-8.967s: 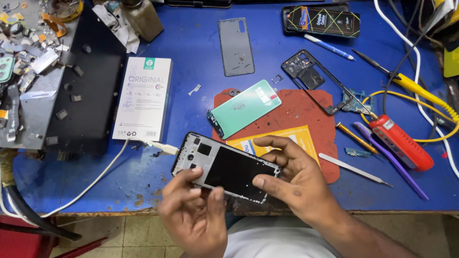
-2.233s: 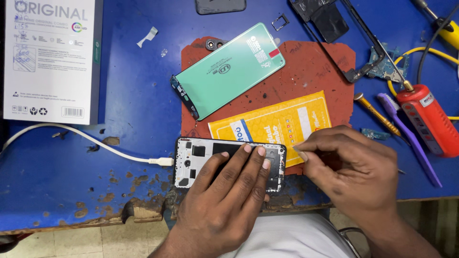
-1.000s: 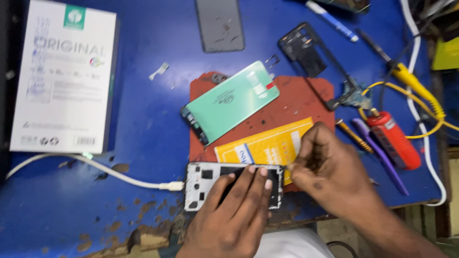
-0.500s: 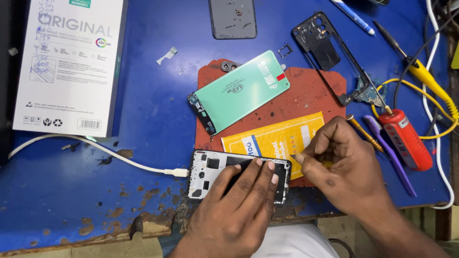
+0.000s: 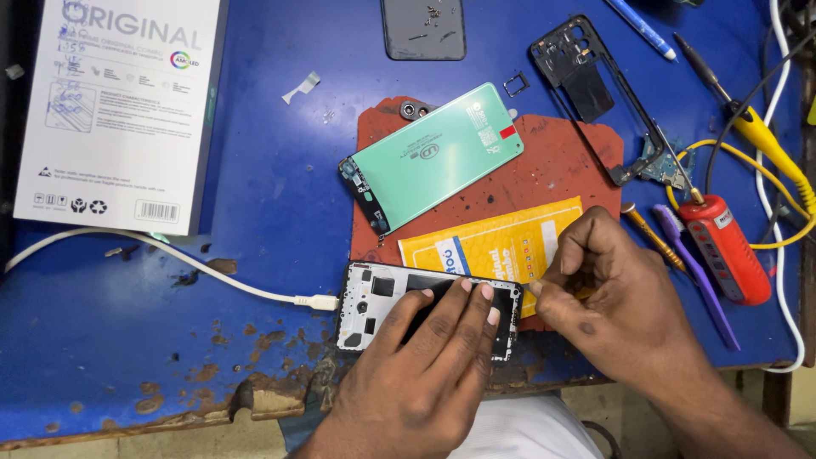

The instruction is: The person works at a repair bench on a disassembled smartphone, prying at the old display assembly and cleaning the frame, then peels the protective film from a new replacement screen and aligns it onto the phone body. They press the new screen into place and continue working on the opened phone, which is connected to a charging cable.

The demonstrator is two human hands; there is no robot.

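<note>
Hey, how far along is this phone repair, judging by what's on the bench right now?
Done: the phone is stripped, with the grey back cover and black inner frame set aside on the blue table.

In hand: the left hand presses the open phone frame flat while the right hand works at its right end.

Left: the green-backed display panel lies unfitted on the red mat.
</note>
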